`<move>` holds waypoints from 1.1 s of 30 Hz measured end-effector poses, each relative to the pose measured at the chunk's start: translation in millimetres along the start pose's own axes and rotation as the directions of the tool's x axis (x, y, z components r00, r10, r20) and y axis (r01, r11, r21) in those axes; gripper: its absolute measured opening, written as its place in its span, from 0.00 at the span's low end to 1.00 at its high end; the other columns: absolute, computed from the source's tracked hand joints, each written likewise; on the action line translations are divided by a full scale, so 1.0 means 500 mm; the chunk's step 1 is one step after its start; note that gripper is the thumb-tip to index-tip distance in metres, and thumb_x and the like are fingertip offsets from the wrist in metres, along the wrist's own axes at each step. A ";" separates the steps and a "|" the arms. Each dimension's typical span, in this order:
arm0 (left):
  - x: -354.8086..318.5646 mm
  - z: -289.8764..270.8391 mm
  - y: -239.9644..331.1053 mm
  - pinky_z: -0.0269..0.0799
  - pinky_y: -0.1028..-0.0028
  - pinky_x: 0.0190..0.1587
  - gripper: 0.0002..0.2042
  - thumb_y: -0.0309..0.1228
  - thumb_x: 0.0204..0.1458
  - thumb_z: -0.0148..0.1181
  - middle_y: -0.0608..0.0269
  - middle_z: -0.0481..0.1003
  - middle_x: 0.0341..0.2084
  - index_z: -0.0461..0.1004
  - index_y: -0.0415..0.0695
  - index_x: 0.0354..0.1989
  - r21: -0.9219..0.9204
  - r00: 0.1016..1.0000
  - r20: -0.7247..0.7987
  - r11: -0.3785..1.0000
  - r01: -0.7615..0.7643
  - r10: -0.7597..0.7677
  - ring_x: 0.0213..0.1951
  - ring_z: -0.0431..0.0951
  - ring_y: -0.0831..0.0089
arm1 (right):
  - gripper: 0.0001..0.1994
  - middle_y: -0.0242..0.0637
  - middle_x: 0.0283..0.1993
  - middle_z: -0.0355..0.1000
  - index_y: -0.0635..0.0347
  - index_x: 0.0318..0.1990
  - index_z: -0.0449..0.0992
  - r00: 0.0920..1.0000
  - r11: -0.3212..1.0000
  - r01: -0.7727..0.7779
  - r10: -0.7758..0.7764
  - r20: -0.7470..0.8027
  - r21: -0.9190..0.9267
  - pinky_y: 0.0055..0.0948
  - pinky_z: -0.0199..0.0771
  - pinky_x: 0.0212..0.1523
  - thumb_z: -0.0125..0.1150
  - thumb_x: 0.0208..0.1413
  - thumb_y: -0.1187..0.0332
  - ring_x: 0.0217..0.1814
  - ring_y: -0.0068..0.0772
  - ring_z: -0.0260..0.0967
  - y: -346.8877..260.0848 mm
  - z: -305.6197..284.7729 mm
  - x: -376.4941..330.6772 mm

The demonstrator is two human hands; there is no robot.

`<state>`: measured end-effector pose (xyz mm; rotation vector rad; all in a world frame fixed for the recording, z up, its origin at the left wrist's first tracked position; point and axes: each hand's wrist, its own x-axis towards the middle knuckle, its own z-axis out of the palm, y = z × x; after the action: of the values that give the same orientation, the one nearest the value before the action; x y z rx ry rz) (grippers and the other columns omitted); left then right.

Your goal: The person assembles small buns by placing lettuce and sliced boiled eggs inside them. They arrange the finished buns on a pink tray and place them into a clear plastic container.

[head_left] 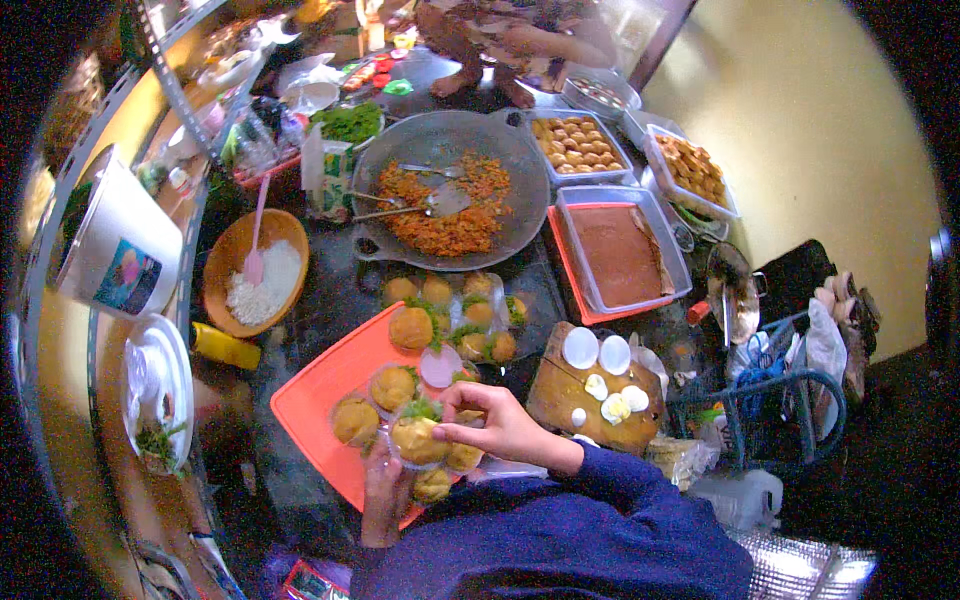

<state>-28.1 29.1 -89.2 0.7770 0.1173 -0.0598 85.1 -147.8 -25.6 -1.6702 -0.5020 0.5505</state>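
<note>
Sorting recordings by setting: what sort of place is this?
Likely a home kitchen or small cooking area: a large pan holds orange food, and cut eggs lie on a wooden board.

Cannot see the left hand (384,488) whole, partly hidden by the held bun (417,445); nor the other person (520,42), cut off at the top; nor make out the small bucket label (126,275).

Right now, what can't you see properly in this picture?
In the head view:
Left hand: some fingers hidden behind the golden bun.
Orange tray: near edge partly behind that hand.
Wooden board: near edge behind blue sleeve.
Barefoot person: head cut off by top edge.
Red and green bits: too blurred to name.
</note>
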 end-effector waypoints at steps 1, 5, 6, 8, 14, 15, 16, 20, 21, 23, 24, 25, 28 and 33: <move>0.003 0.006 0.007 0.62 0.63 0.60 0.26 0.36 0.56 0.55 0.54 0.66 0.55 0.59 0.33 0.59 0.012 0.999 -0.047 1.000 0.018 -0.017 0.57 0.67 0.62 | 0.12 0.30 0.32 0.70 0.63 0.33 0.71 1.000 1.000 0.013 -0.013 -0.019 0.016 0.22 0.70 0.39 0.68 0.49 0.66 0.38 0.17 0.66 0.000 0.003 0.001; 0.013 0.016 0.026 0.62 0.63 0.60 0.25 0.35 0.56 0.55 0.55 0.68 0.53 0.61 0.34 0.58 0.146 0.986 -0.157 0.987 0.072 -0.049 0.55 0.68 0.64 | 0.13 0.40 0.32 0.73 0.61 0.34 0.73 0.992 0.991 0.078 -0.088 -0.095 -0.109 0.32 0.71 0.40 0.66 0.50 0.62 0.36 0.35 0.72 -0.002 0.008 -0.003; 0.014 0.013 0.026 0.63 0.63 0.60 0.24 0.35 0.56 0.55 0.55 0.68 0.53 0.61 0.34 0.58 0.209 0.988 -0.155 0.976 0.057 -0.024 0.55 0.69 0.64 | 0.13 0.41 0.32 0.73 0.60 0.35 0.73 0.980 0.977 0.152 -0.168 -0.103 -0.149 0.33 0.71 0.39 0.65 0.51 0.61 0.36 0.38 0.73 -0.001 0.011 -0.001; 0.010 0.004 0.019 0.63 0.63 0.59 0.25 0.36 0.56 0.57 0.56 0.68 0.53 0.61 0.35 0.58 0.153 0.981 -0.185 0.984 0.093 -0.064 0.55 0.69 0.64 | 0.14 0.41 0.31 0.73 0.61 0.34 0.73 0.981 0.974 0.139 -0.160 -0.113 -0.177 0.33 0.71 0.38 0.65 0.50 0.60 0.35 0.38 0.73 0.002 0.012 -0.002; 0.005 0.001 -0.002 0.63 0.62 0.60 0.32 0.40 0.51 0.62 0.55 0.67 0.55 0.59 0.35 0.60 0.017 0.984 -0.131 0.992 0.128 -0.124 0.56 0.68 0.63 | 0.16 0.41 0.28 0.72 0.62 0.32 0.71 0.995 0.996 -0.023 0.014 -0.099 -0.090 0.33 0.71 0.36 0.65 0.49 0.57 0.33 0.36 0.73 0.011 0.011 -0.001; 0.005 0.007 0.000 0.63 0.62 0.60 0.33 0.41 0.51 0.63 0.55 0.66 0.55 0.58 0.34 0.60 0.045 0.984 -0.129 0.990 0.132 -0.125 0.57 0.67 0.63 | 0.16 0.41 0.28 0.72 0.62 0.31 0.71 0.996 0.996 -0.052 0.046 -0.079 -0.075 0.32 0.71 0.36 0.65 0.49 0.57 0.33 0.35 0.73 0.011 0.011 -0.001; 0.005 0.015 0.004 0.62 0.62 0.60 0.35 0.42 0.50 0.63 0.55 0.66 0.56 0.57 0.34 0.61 0.015 0.987 -0.116 0.993 0.117 -0.114 0.57 0.67 0.62 | 0.15 0.40 0.28 0.71 0.61 0.31 0.72 0.996 0.998 -0.033 0.029 -0.083 -0.058 0.32 0.70 0.36 0.65 0.50 0.57 0.33 0.33 0.72 0.011 0.012 0.000; 0.015 0.044 0.021 0.61 0.62 0.61 0.39 0.43 0.49 0.65 0.53 0.63 0.58 0.53 0.34 0.63 -0.026 0.996 -0.048 0.997 0.069 -0.070 0.58 0.66 0.62 | 0.14 0.39 0.29 0.72 0.60 0.31 0.72 0.973 0.981 0.154 -0.171 -0.153 -0.116 0.31 0.71 0.37 0.66 0.50 0.58 0.33 0.33 0.73 0.003 0.008 0.001; 0.018 0.048 0.024 0.60 0.62 0.61 0.40 0.43 0.48 0.65 0.53 0.63 0.58 0.52 0.34 0.64 -0.048 0.997 -0.039 0.997 0.064 -0.066 0.59 0.65 0.62 | 0.14 0.39 0.29 0.72 0.60 0.31 0.72 0.983 0.984 0.114 -0.132 -0.125 -0.139 0.31 0.72 0.37 0.66 0.49 0.59 0.34 0.33 0.73 0.001 0.007 0.001; 0.022 0.052 0.027 0.60 0.62 0.61 0.41 0.43 0.48 0.66 0.53 0.62 0.59 0.50 0.35 0.64 -0.032 0.997 -0.024 0.997 0.070 -0.071 0.59 0.65 0.62 | 0.14 0.39 0.30 0.73 0.60 0.31 0.73 0.995 0.979 0.063 -0.076 -0.065 -0.194 0.30 0.72 0.38 0.66 0.49 0.59 0.35 0.34 0.74 -0.004 0.007 0.001; 0.021 0.054 0.027 0.60 0.62 0.61 0.42 0.43 0.47 0.66 0.53 0.61 0.59 0.50 0.35 0.64 -0.035 0.997 -0.030 0.997 0.074 -0.075 0.59 0.65 0.62 | 0.12 0.33 0.31 0.70 0.62 0.30 0.69 0.982 0.970 0.163 -0.176 -0.061 -0.180 0.25 0.69 0.37 0.65 0.52 0.64 0.36 0.21 0.67 -0.007 0.010 0.001; 0.020 0.055 0.025 0.60 0.62 0.61 0.42 0.43 0.47 0.66 0.52 0.61 0.59 0.50 0.35 0.64 -0.034 0.996 -0.033 0.996 0.078 -0.079 0.59 0.65 0.62 | 0.12 0.33 0.31 0.71 0.62 0.30 0.70 0.985 0.971 0.147 -0.160 -0.062 -0.187 0.24 0.69 0.37 0.65 0.53 0.65 0.35 0.20 0.67 -0.009 0.011 0.001; 0.015 0.054 0.017 0.60 0.62 0.62 0.41 0.44 0.48 0.65 0.52 0.61 0.59 0.50 0.35 0.64 -0.083 0.997 -0.013 0.994 0.070 -0.071 0.59 0.64 0.62 | 0.09 0.32 0.32 0.73 0.64 0.35 0.71 0.994 0.984 0.094 -0.101 -0.032 -0.154 0.21 0.71 0.36 0.62 0.55 0.67 0.34 0.16 0.68 -0.015 0.013 -0.001; 0.030 0.036 0.008 0.59 0.63 0.62 0.37 0.44 0.52 0.61 0.54 0.63 0.58 0.53 0.35 0.63 -0.002 0.998 -0.003 0.998 0.066 -0.066 0.59 0.65 0.63 | 0.09 0.42 0.33 0.75 0.63 0.37 0.71 0.993 0.996 0.068 -0.072 -0.088 -0.052 0.30 0.75 0.36 0.60 0.56 0.66 0.35 0.33 0.77 -0.014 0.011 0.002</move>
<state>-11.5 19.1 -75.5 0.7714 0.1456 -0.1213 82.3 -141.7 -19.4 -1.7090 -0.5096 0.4124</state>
